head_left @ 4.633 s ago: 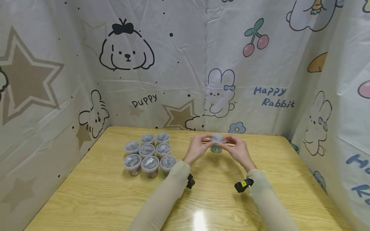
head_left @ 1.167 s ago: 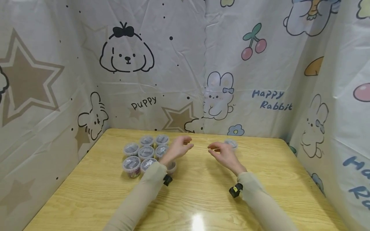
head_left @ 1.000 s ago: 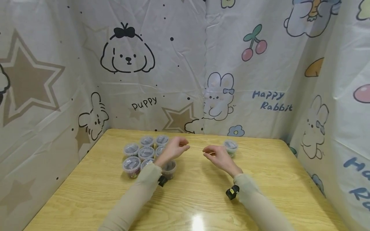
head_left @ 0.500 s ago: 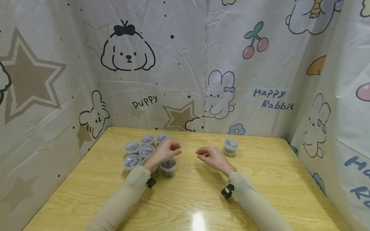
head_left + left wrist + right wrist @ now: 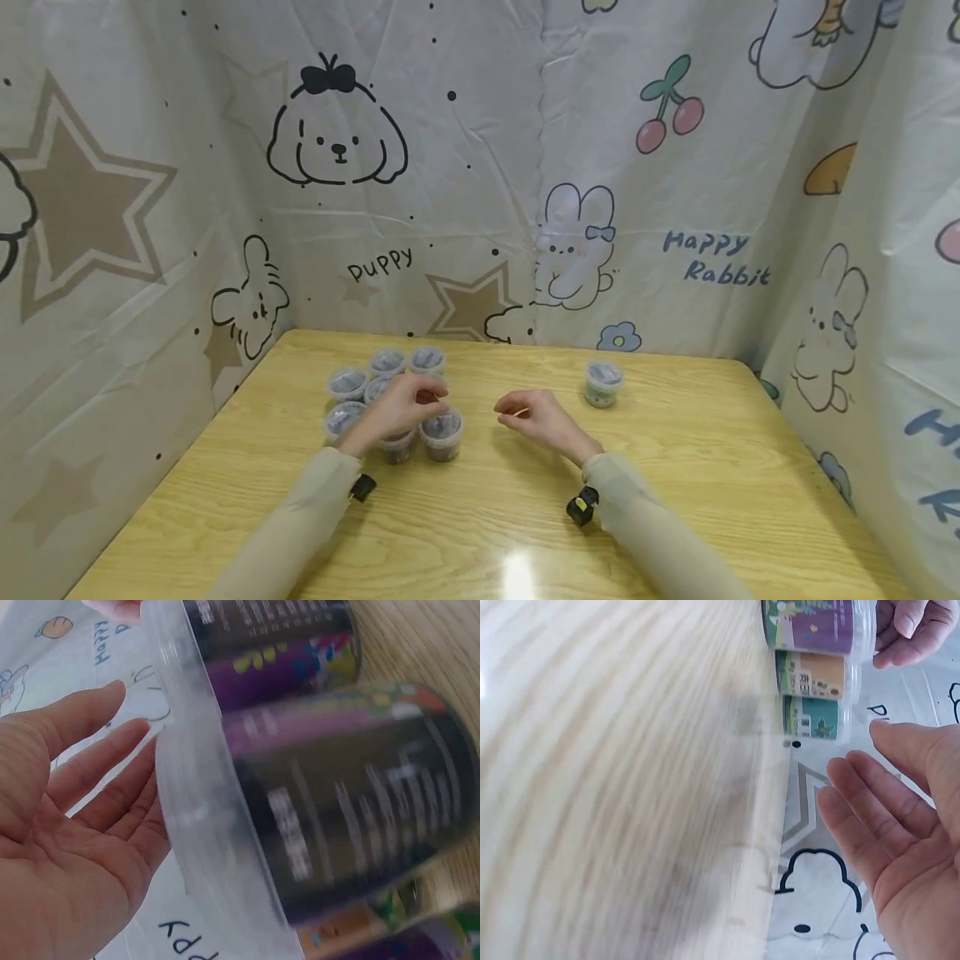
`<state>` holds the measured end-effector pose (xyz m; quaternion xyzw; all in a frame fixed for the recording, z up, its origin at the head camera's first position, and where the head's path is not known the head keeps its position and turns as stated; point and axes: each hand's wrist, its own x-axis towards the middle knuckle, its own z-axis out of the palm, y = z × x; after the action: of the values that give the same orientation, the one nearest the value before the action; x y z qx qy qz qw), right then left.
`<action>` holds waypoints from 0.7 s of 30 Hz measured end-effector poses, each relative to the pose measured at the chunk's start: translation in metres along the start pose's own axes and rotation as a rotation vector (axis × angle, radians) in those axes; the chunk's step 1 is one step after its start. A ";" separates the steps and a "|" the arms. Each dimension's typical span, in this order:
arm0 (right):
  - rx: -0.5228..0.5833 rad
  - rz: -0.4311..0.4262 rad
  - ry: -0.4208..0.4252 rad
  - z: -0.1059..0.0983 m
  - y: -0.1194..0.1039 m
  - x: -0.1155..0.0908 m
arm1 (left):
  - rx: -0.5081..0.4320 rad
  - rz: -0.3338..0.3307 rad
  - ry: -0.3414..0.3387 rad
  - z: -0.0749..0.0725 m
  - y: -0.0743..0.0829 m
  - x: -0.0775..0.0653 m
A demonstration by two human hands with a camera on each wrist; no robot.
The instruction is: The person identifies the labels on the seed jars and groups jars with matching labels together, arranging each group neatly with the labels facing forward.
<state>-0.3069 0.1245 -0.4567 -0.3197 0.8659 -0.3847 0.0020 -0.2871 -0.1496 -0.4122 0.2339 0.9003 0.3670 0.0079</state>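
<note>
My left hand hovers over the cluster of small clear-lidded plastic tubs, its fingers loosely bent and holding nothing. Just past its fingertips stands the front-right tub of that cluster. In the left wrist view, a tub with a dark and purple label is close to the spread fingers; contact cannot be made out. My right hand hangs over the table right of the cluster, fingers relaxed and apart from any tub. A single tub with a greenish label stands upright at the back right, behind the right hand.
Other lidded tubs, such as the back-left tub, stand close together on the left of the wooden table. A printed cloth curtain rises behind the table and along both sides.
Earlier, both hands held a tub near the back edge. That tub now stands alone at the back right, released. Both hands have since moved left and nearer, the left over the cluster.
</note>
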 end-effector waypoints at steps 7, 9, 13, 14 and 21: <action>0.079 -0.028 -0.056 0.012 -0.011 0.002 | 0.053 0.037 0.030 -0.002 -0.009 -0.013; 0.087 -0.038 -0.065 0.015 -0.015 0.004 | 0.080 0.076 0.039 -0.002 -0.012 -0.017; 0.096 -0.065 -0.073 0.023 -0.024 0.010 | 0.167 0.194 0.045 -0.003 -0.016 -0.020; 0.096 -0.071 -0.074 0.025 -0.025 0.011 | 0.189 0.216 0.044 -0.003 -0.016 -0.021; 0.109 -0.094 -0.073 0.035 -0.031 0.013 | 0.315 0.247 0.009 0.002 -0.014 -0.023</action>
<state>-0.2917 0.0782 -0.4579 -0.3733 0.8271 -0.4189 0.0329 -0.2723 -0.1671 -0.4268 0.3393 0.9111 0.2207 -0.0779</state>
